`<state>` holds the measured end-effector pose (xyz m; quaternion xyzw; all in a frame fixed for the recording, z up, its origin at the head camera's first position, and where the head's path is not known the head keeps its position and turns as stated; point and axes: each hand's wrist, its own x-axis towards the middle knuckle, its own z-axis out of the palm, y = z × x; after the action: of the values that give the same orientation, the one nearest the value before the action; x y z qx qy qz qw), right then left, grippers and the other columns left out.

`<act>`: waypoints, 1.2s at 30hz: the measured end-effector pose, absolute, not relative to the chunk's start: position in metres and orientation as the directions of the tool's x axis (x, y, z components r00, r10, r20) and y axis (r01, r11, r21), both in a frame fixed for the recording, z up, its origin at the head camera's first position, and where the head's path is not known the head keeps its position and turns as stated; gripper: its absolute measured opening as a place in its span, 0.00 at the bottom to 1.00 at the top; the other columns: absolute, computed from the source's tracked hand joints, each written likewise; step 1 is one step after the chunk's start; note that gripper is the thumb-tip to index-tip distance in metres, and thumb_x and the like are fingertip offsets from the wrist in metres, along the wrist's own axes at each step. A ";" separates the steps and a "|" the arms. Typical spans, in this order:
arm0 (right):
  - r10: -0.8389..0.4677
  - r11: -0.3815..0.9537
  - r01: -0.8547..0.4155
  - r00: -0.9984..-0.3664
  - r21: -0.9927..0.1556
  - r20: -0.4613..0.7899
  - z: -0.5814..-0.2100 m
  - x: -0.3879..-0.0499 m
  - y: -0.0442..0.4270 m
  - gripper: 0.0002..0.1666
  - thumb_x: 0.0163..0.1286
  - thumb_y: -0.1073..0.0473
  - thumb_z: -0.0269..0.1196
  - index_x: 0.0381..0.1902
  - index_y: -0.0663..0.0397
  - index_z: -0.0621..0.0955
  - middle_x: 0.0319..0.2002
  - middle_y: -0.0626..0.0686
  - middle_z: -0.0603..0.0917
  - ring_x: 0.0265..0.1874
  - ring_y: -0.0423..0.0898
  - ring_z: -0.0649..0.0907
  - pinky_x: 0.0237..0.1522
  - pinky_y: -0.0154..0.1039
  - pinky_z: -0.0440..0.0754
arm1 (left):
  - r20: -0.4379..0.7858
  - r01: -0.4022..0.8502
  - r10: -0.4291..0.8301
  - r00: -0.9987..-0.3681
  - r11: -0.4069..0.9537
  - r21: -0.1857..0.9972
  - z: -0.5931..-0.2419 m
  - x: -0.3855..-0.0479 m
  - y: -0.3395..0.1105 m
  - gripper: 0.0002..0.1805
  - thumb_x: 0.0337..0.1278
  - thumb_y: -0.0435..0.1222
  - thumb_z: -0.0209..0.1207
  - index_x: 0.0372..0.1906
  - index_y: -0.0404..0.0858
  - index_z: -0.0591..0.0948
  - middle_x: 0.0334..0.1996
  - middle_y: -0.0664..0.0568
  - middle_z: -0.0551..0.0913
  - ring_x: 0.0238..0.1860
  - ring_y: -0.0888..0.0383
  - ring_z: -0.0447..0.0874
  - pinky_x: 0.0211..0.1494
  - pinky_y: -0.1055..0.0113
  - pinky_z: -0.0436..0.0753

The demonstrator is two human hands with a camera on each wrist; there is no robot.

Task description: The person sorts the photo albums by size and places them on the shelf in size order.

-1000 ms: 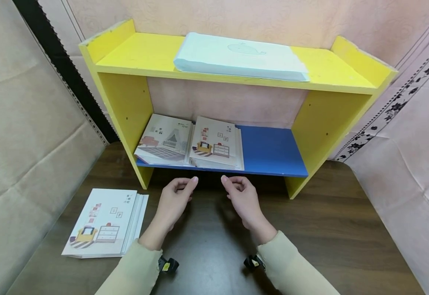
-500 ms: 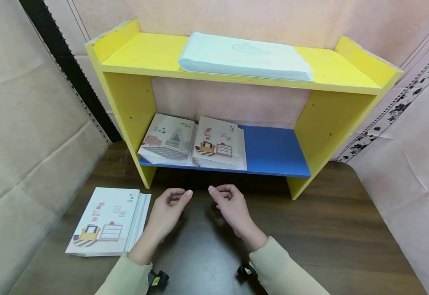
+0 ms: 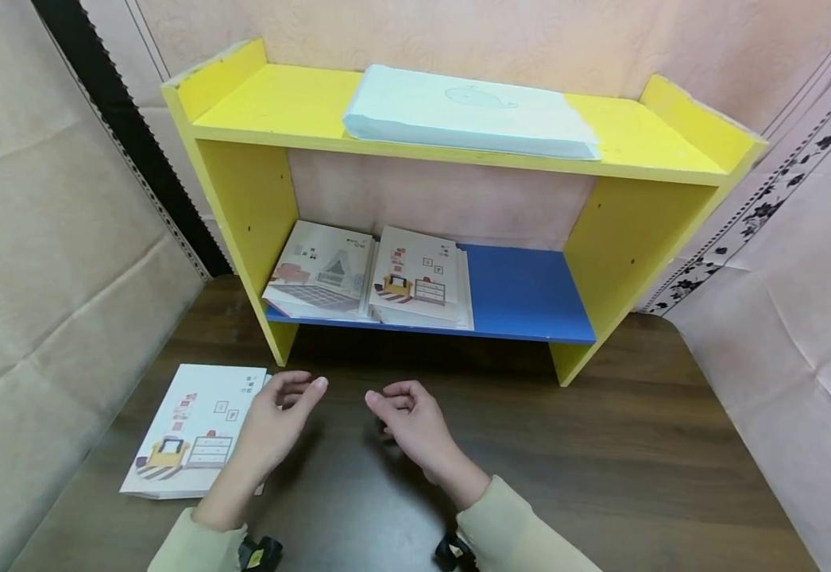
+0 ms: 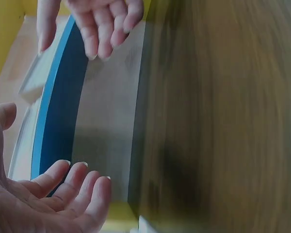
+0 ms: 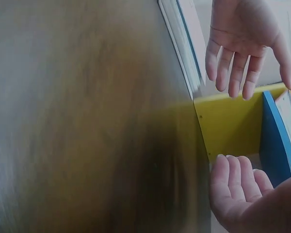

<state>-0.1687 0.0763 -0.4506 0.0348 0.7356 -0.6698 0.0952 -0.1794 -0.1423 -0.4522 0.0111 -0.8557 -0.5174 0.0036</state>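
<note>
A stack of white books [image 3: 179, 421], its top cover printed with a yellow armchair and a drawer chest, lies on the table at the left. My left hand [image 3: 272, 425] hovers by the stack's right edge and partly hides it. Its fingers are loosely bent and hold nothing. To its right, my right hand [image 3: 415, 429] is above the table, also holding nothing, with fingers relaxed. The palms face each other across a gap, as the left wrist view also shows, with the left hand [image 4: 53, 199] below and the right hand [image 4: 104, 19] above.
A yellow shelf unit [image 3: 237, 206] stands behind the hands. Its blue lower board [image 3: 523, 290] bears two book stacks, one with a grey tent cover [image 3: 322, 270], the other with an armchair cover [image 3: 419, 278]. A folded pale blue cloth-like bundle [image 3: 473, 111] lies on top.
Both hands have moved left and toward the person, away from the shelf; the left hand now overlaps the table stack's edge in the head view. The books stay where they were.
</note>
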 end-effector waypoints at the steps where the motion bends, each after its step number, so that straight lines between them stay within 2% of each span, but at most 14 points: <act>1: -0.089 0.098 0.187 -0.977 -0.977 -0.196 -0.452 -0.168 0.073 0.36 0.60 0.38 0.68 0.53 0.59 0.74 0.40 0.53 0.83 0.39 0.58 0.83 0.44 0.51 0.81 | -0.007 -0.020 -0.030 -1.000 0.474 0.880 -0.452 -0.179 -0.148 0.39 0.57 0.65 0.55 0.59 0.38 0.73 0.52 0.47 0.79 0.51 0.52 0.78 0.55 0.54 0.77; 7: -0.152 0.101 0.195 -0.966 -0.976 -0.208 -0.459 -0.164 0.051 0.38 0.60 0.40 0.69 0.57 0.59 0.71 0.41 0.51 0.83 0.35 0.55 0.84 0.39 0.49 0.83 | -0.009 -0.041 -0.065 -0.998 0.518 0.854 -0.452 -0.172 -0.177 0.41 0.58 0.62 0.56 0.64 0.35 0.69 0.55 0.43 0.76 0.55 0.49 0.75 0.58 0.52 0.75; 10: -0.186 0.091 0.192 -0.961 -0.977 -0.206 -0.461 -0.163 0.037 0.38 0.60 0.42 0.69 0.58 0.59 0.71 0.41 0.51 0.83 0.33 0.56 0.84 0.37 0.50 0.83 | 0.024 -0.031 -0.084 -0.996 0.588 0.808 -0.450 -0.169 -0.191 0.44 0.57 0.62 0.57 0.65 0.33 0.67 0.57 0.38 0.74 0.57 0.45 0.73 0.58 0.49 0.73; 16: -0.220 0.100 0.207 -0.949 -0.973 -0.224 -0.463 -0.159 0.020 0.38 0.59 0.44 0.70 0.60 0.57 0.71 0.44 0.51 0.81 0.33 0.54 0.83 0.35 0.49 0.82 | 0.188 0.033 -0.094 -0.978 0.814 0.579 -0.452 -0.168 -0.219 0.49 0.53 0.62 0.61 0.65 0.28 0.65 0.57 0.28 0.70 0.57 0.30 0.65 0.56 0.36 0.65; 20: -0.232 0.096 0.219 -0.944 -0.971 -0.236 -0.465 -0.157 0.016 0.38 0.60 0.46 0.70 0.61 0.58 0.70 0.46 0.52 0.80 0.36 0.50 0.83 0.37 0.48 0.83 | 0.230 0.005 -0.108 -0.967 0.898 0.441 -0.459 -0.168 -0.237 0.53 0.46 0.60 0.66 0.66 0.24 0.63 0.58 0.22 0.63 0.57 0.23 0.57 0.54 0.31 0.57; 23: -0.248 0.082 0.229 -0.938 -0.970 -0.242 -0.468 -0.156 0.013 0.39 0.60 0.47 0.70 0.62 0.58 0.69 0.47 0.53 0.80 0.37 0.49 0.82 0.38 0.47 0.83 | 0.198 -0.040 -0.137 -0.971 0.903 0.428 -0.464 -0.169 -0.249 0.58 0.44 0.58 0.69 0.68 0.23 0.58 0.61 0.20 0.58 0.59 0.22 0.53 0.53 0.28 0.54; 26: -0.265 0.055 0.252 -0.929 -0.966 -0.258 -0.469 -0.156 0.009 0.39 0.60 0.48 0.71 0.63 0.59 0.69 0.48 0.54 0.79 0.37 0.51 0.83 0.40 0.47 0.83 | 0.120 -0.091 -0.165 -0.979 0.881 0.465 -0.467 -0.171 -0.259 0.65 0.43 0.61 0.69 0.71 0.22 0.49 0.62 0.18 0.53 0.59 0.20 0.51 0.54 0.27 0.55; 30: -0.283 -0.002 0.317 -0.910 -0.948 -0.304 -0.472 -0.157 0.003 0.41 0.59 0.49 0.71 0.64 0.59 0.67 0.49 0.55 0.78 0.41 0.52 0.83 0.42 0.47 0.83 | 0.022 -0.151 -0.184 -0.983 0.862 0.484 -0.469 -0.174 -0.266 0.73 0.39 0.67 0.66 0.71 0.19 0.41 0.60 0.14 0.53 0.57 0.19 0.55 0.52 0.28 0.61; 36: -0.324 -0.136 0.439 -0.867 -0.888 -0.379 -0.474 -0.161 -0.008 0.45 0.60 0.50 0.71 0.67 0.62 0.63 0.52 0.58 0.77 0.51 0.52 0.80 0.48 0.50 0.81 | -0.055 -0.205 -0.202 -0.978 0.867 0.455 -0.471 -0.175 -0.270 0.78 0.34 0.74 0.62 0.68 0.14 0.40 0.55 0.13 0.56 0.51 0.23 0.63 0.45 0.31 0.69</act>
<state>-0.1607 -0.0082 -0.4737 0.0476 0.6065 -0.7520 0.2538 -0.1748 -0.2702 -0.4710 0.1053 -0.9661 -0.2357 -0.0027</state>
